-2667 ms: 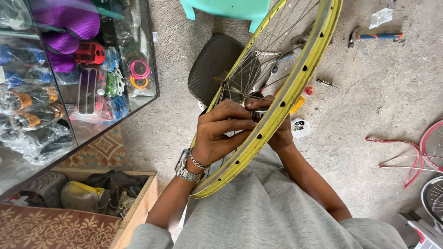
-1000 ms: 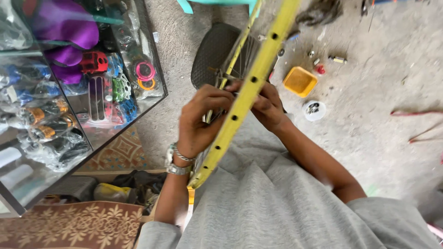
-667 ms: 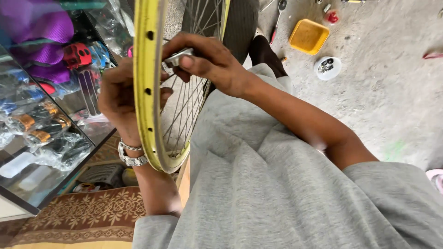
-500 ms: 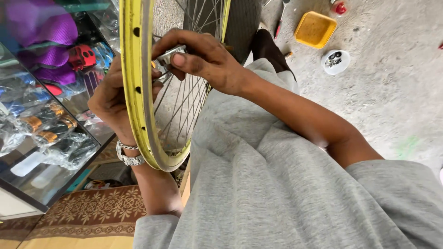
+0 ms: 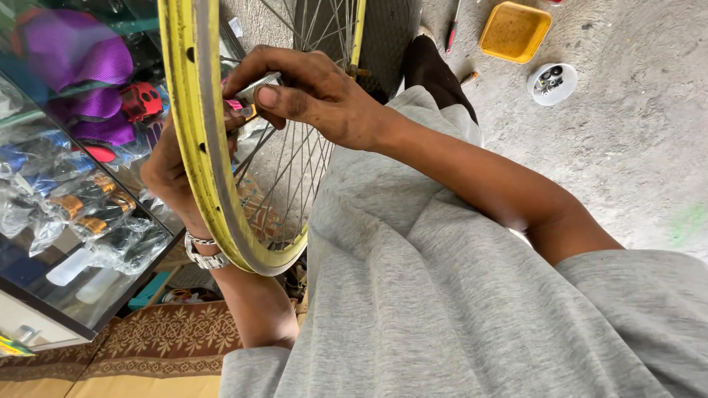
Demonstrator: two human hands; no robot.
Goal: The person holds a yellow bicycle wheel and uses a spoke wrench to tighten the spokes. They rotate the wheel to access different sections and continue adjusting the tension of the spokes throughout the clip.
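A yellow bicycle wheel rim (image 5: 193,140) with thin metal spokes (image 5: 295,169) stands upright in front of my chest. My left hand (image 5: 166,173), with a metal watch on the wrist, sits behind the rim and grips it. My right hand (image 5: 313,92) reaches over the rim from the right and pinches a small silver metal tool (image 5: 258,88) against the spokes near the rim's inner side. Whether the tool sits on a spoke nipple is hidden by my fingers.
A glass display case (image 5: 66,184) with packaged bicycle parts stands at the left. On the concrete floor at the upper right lie a yellow tray (image 5: 515,31), a white lid with small parts (image 5: 552,81) and a screwdriver (image 5: 453,26). A patterned mat (image 5: 147,346) lies below.
The wheel swung from a slanted position to upright and closer to my face. My view turned left toward the display case. Both hands stayed on the rim and tool.
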